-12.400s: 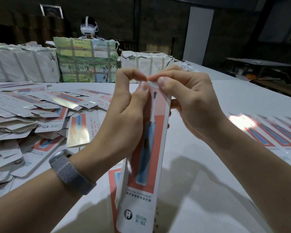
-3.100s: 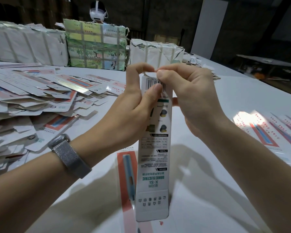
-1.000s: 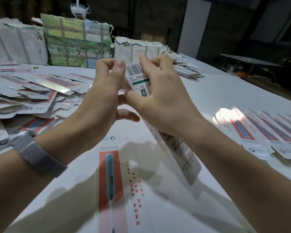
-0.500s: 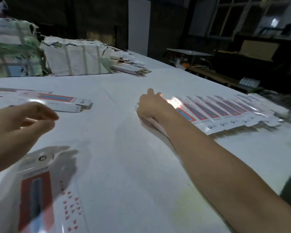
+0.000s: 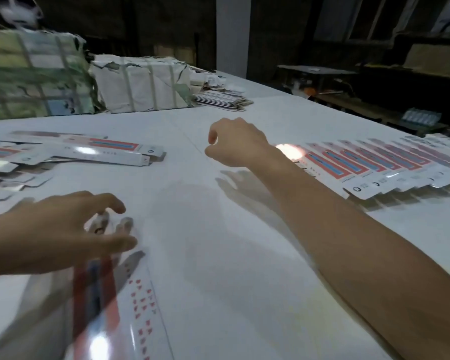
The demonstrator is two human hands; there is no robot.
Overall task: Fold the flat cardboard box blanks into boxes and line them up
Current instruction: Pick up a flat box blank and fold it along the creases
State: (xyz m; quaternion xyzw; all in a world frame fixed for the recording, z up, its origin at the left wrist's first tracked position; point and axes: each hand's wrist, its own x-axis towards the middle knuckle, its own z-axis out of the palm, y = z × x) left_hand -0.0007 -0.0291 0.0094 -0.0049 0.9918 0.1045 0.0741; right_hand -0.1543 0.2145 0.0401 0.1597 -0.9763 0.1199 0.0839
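Bench [image 5: 218, 294] surface white, with a wide bare strip running down the middle between the two hands. Right hand [image 5: 238, 144] hangs above this strip, fingers loosely curled, holding nothing, just left of the row of folded boxes [image 5: 374, 165]. That row lies side by side along the right of the bench, red-and-blue faces up, near ends ragged with open flaps; a bright glare spot sits on its leftmost box. Left hand [image 5: 63, 232] hovers low at the near left, fingers spread and relaxed over the top end of a flat blank [image 5: 107, 307]; contact with it cannot be told through motion blur. The blank shows a red panel with a blue stripe and columns of small red marks, unreadable. Heap of loose blanks [image 5: 70, 152] spreads along the left edge. Far side: two strapped paper bundles [image 5: 138, 84] and a short stack of flat cards [image 5: 221, 100]. Room behind is dark, with a pale pillar [image 5: 231, 35] and dim shelving.
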